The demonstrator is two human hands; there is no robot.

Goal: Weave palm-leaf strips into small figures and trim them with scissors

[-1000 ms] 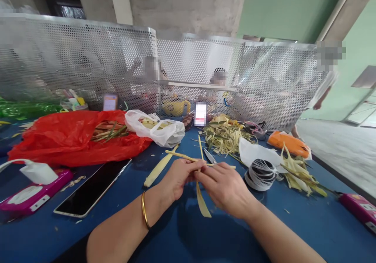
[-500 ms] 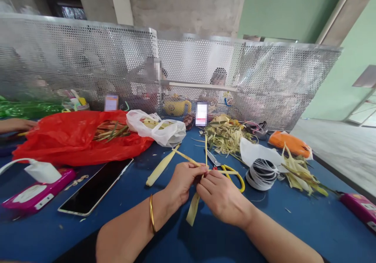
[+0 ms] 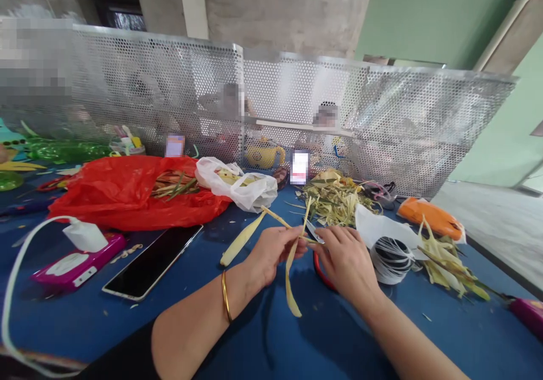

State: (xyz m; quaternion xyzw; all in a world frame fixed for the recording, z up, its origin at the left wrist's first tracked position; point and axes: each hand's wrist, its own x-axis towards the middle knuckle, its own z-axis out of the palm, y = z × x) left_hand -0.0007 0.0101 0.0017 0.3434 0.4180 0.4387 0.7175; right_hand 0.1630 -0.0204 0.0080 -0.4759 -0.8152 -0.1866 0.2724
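My left hand (image 3: 282,250) is closed, pinching crossed pale strips that look like corn husk (image 3: 291,272). One strip stands up and hangs below the fingers; another slants off to the upper left. My right hand (image 3: 345,255) is closed at the right end of the crosswise strip, thumb and forefinger on it. Under this hand lie the scissors (image 3: 311,230), partly covered, with part of a red handle loop showing. Left of my hands a long rolled husk (image 3: 241,241) lies on the blue table (image 3: 335,335).
A phone (image 3: 155,261) and a purple power strip (image 3: 80,261) with a white plug lie left. Behind are red (image 3: 102,193) and white (image 3: 254,190) plastic bags and a husk pile (image 3: 335,196). A white ribbon roll (image 3: 390,261) sits right. A perforated metal screen (image 3: 288,97) stands beyond; people sit behind it.
My right hand has moved right along the crosswise strip, away from my left hand, and now covers much of the scissors. The hanging strip has swung right. The whole view has shifted slightly.
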